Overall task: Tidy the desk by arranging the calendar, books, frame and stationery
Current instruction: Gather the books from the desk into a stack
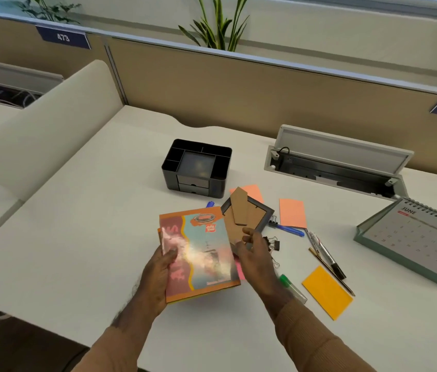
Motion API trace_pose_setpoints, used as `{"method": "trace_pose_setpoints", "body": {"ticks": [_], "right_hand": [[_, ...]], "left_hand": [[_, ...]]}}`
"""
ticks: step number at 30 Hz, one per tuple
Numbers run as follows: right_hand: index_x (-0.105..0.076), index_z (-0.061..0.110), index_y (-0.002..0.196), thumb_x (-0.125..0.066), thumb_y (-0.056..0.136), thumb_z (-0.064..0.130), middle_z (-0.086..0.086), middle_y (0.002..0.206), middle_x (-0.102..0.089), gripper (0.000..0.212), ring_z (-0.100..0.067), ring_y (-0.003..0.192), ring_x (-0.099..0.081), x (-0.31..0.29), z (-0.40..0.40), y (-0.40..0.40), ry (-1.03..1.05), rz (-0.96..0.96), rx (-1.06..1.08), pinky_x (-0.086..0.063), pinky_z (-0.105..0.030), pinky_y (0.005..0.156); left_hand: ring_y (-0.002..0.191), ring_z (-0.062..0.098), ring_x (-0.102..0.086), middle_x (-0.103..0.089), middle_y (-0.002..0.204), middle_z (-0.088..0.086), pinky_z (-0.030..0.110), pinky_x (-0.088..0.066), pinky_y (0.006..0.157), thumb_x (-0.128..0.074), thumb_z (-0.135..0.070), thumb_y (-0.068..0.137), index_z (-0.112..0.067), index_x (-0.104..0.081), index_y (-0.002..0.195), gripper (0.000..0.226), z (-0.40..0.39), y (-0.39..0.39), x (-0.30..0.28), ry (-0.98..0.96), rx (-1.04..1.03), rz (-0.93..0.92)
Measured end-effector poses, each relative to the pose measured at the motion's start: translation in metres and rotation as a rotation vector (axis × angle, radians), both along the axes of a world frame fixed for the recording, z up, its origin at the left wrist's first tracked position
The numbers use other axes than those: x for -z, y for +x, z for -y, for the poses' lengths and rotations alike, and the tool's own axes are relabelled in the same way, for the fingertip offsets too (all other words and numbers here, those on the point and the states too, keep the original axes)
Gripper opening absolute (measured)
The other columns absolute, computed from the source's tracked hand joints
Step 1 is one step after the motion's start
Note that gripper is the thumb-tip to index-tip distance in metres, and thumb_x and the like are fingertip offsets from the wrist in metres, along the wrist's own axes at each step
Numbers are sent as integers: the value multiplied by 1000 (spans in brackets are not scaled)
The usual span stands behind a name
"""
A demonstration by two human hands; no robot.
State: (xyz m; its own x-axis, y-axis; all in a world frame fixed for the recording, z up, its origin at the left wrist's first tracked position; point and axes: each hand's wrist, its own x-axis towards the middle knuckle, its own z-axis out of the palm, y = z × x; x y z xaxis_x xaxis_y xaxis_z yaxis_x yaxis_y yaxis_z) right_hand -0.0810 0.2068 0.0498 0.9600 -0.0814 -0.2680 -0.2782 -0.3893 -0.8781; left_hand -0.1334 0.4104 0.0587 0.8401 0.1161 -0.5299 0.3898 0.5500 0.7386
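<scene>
The left hand (165,267) grips the left edge of a colourful book (198,253), thumb on the cover, holding it just above the white desk (78,237) in front of the black organiser (197,167). There looks to be a second book under the first, though only its edge shows. The right hand (255,253) pinches the lower corner of a dark picture frame (247,214), which is turned back-side up with its brown cardboard stand showing; the frame sits tilted between the book and the organiser, its edge touching the book's right side. Right of the organiser, past the frame, lie two salmon notes (292,212), a blue pen (290,230) and black binder clips (273,244). Further right of the organiser are a black marker (327,255), a thin pencil (330,271), an orange note (326,292) and a green-capped marker (292,287) partly hidden by the right wrist. The desk calendar (416,240), showing JUNE, stands far right of the organiser, near the desk's edge
</scene>
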Motion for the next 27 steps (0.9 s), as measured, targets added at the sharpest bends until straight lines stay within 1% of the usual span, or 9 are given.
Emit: {"method": "trace_pose_setpoints", "body": {"ticks": [2, 4, 8, 11, 14, 20, 22, 24, 27], "right_hand": [[-48, 29, 130, -55, 93, 33, 0, 130, -50, 38, -10, 113, -48, 3, -3, 6, -103, 13, -29, -44, -28, 89], [-48, 26, 131, -56, 93, 31, 0, 132, -52, 40, -13, 114, -52, 6, -7, 6, -203, 11, -133, -43, -27, 88], [-50, 25, 127, -54, 89, 34, 0, 122, -56, 39, -22, 108, -57, 7, -20, 1, -464, 31, -331, -51, -39, 88], [-49, 24, 122, -55, 88, 43, -1, 115, -57, 39, -25, 103, -58, 5, -34, 0, -648, 66, -340, -49, -38, 80], [-46, 20, 122, -55, 89, 46, -3, 113, -59, 44, -28, 100, -61, 4, -43, -2, -679, 20, -349, -49, -38, 77], [-45, 21, 121, -61, 88, 43, 1, 107, -66, 42, -20, 96, -63, 2, -48, -7, -552, -73, -328, -50, -35, 78], [-43, 21, 123, -61, 90, 37, 1, 107, -65, 40, -18, 93, -63, 2, -48, -6, -431, -118, -308, -51, -34, 76], [-45, 19, 125, -58, 94, 30, -2, 110, -65, 36, -18, 94, -63, 3, -46, -4, -262, -173, -289, -52, -33, 76], [-55, 13, 118, -52, 99, 22, -6, 100, -69, 22, -21, 90, -67, 1, -44, 0, 32, -290, -250, -59, -37, 76]], "left_hand": [[52, 13, -65, -71, 69, -1, 23, -52, 46, -48, -14, 97, -16, -62, 112, 21, -19, -5, 2, 8, -52, 12], [52, 11, -64, -70, 70, -2, 22, -52, 48, -50, -15, 96, -18, -63, 113, 22, -37, -10, 5, 6, -114, 14], [57, 11, -66, -71, 78, -3, 24, -55, 52, -52, -16, 95, -24, -65, 111, 23, -61, -17, 10, 29, -216, -20], [61, 12, -68, -73, 83, -3, 26, -57, 56, -53, -16, 94, -24, -65, 112, 24, -70, -23, 12, 22, -262, -31], [68, 14, -69, -72, 93, -1, 30, -57, 63, -54, -18, 93, -24, -63, 119, 28, -76, -28, 13, 18, -294, -38], [80, 22, -67, -68, 108, 6, 37, -56, 74, -54, -19, 93, -22, -60, 126, 33, -78, -33, 14, -17, -308, -32], [90, 27, -65, -65, 116, 10, 47, -52, 87, -55, -19, 92, -21, -60, 127, 35, -79, -34, 16, -42, -306, -32], [98, 32, -60, -63, 121, 14, 57, -41, 99, -57, -20, 91, -20, -58, 129, 38, -79, -35, 17, -71, -300, -36], [89, 28, -66, -67, 114, 11, 53, -49, 90, -58, -21, 89, -21, -61, 126, 37, -77, -36, 18, -82, -294, -37]]}}
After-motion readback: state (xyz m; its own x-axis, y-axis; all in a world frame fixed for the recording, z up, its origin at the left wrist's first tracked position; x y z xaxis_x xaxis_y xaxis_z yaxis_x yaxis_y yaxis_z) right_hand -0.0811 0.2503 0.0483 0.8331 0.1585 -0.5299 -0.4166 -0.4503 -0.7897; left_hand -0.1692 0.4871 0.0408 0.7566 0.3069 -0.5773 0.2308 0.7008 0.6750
